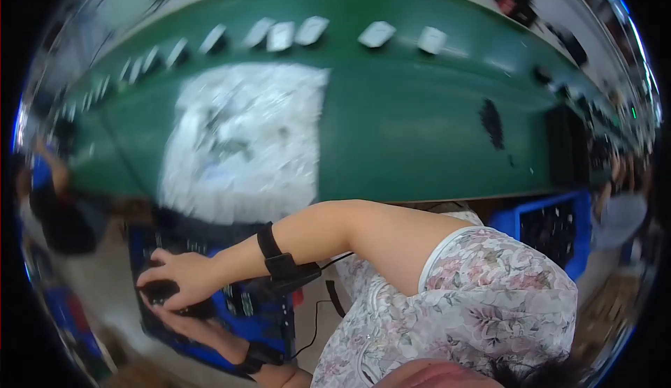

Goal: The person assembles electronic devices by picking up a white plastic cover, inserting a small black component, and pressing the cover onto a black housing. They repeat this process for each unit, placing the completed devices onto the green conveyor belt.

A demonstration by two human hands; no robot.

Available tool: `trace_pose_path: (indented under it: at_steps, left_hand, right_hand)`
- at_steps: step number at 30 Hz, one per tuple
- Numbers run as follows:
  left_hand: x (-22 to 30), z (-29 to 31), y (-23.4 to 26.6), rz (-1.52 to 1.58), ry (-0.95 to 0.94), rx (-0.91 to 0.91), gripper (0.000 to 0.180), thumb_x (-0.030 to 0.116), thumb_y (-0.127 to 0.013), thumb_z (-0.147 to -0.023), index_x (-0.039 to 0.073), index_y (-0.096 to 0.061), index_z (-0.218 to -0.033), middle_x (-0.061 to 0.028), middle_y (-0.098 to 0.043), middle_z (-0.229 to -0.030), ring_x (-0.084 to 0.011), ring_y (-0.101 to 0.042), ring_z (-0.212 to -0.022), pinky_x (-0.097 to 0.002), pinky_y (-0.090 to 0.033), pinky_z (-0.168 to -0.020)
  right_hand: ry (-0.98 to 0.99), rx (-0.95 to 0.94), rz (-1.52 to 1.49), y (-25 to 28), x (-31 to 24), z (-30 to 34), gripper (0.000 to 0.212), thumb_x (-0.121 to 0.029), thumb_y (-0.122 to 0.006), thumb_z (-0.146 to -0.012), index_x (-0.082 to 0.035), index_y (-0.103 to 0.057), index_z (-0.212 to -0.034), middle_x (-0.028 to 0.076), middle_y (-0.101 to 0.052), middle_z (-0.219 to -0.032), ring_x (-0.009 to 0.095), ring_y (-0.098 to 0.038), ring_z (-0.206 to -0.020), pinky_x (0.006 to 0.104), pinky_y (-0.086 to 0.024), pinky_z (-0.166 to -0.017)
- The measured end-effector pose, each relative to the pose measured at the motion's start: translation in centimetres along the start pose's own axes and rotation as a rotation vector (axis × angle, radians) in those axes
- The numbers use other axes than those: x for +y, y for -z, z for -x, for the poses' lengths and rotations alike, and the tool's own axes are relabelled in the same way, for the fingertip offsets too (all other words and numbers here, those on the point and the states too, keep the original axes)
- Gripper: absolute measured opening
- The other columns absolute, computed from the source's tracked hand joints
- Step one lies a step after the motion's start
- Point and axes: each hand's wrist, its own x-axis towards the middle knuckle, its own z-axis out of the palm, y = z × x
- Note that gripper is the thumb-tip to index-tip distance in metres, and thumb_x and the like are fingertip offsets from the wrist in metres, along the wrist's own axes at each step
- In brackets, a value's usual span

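My body leans left, and both hands reach over a blue crate (150, 328) that holds black parts (241, 303). My right hand (185, 276) comes from above, its fingers curled round a dark black part (161, 290) whose exact kind I cannot make out. Just under it, my left hand (189, 325) presses against the same dark part from below; its fingers are partly hidden. A black strap with a small box (283, 266) circles my right forearm, and another black strap (262, 354) is on the left one.
A long green table (419, 129) stretches across, with a crinkled clear plastic sheet or bag (251, 143) on it. White pieces (377, 34) line its far side. Black bits (491, 124) lie at right. A second blue crate (576, 234) stands right, and a person (59, 213) is at far left.
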Motion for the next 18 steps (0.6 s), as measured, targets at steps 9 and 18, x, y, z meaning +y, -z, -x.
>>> trace_pose_path:
  at_steps: [9,18]
  left_hand:
    - [10.5,7.3,-28.9,0.407,-0.421,-0.841,0.048,0.031,-0.036,-0.098,-0.002,-0.045,-0.132,-0.0151,-0.047,-0.132,-0.0257,-0.046,-0.12,-0.036,-0.034,-0.102]
    - [12.8,37.8,-46.5,0.626,-0.293,-1.669,0.038,0.018,-0.051,-0.095,0.004,-0.049,-0.13,-0.0128,-0.055,-0.125,-0.0192,-0.054,-0.111,-0.0307,-0.041,-0.094]
  right_hand:
    - [0.449,0.86,0.332,25.1,-7.3,16.4,0.061,-0.028,-0.072,-0.072,-0.018,-0.05,-0.128,0.021,-0.042,-0.127,0.037,-0.043,-0.119,0.0424,-0.036,-0.102]
    - [-0.003,1.673,0.628,31.3,-10.5,49.5,0.053,-0.013,-0.066,-0.083,-0.015,-0.047,-0.133,0.002,-0.048,-0.115,0.007,-0.052,-0.079,0.0203,-0.046,-0.065]
